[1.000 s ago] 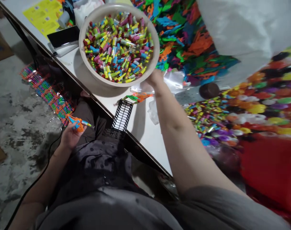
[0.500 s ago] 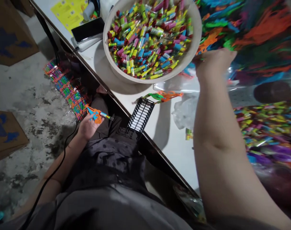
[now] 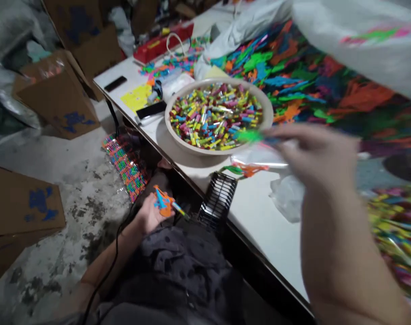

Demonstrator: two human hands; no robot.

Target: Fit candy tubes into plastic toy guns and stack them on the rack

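Note:
My left hand, palm up over my lap, is closed on a few flat orange and blue plastic pieces. A small capped tube with a coloured label sticks out from them. Beside the round basin of small coloured tubes, my right hand pinches a bright green plastic piece, blurred by motion. Between my hands a black slotted rack sits at the table edge. Green and orange pieces lie at its far end.
Behind the basin spreads a big heap of coloured plastic pieces. More tubes are piled at the right. A dark phone-like device lies left of the basin. A cable crosses my left forearm, and cardboard boxes stand on the floor.
My right hand has come away from the heap toward the basin, now with a green piece in its fingers. The view has tilted up. My left hand still holds its pieces.

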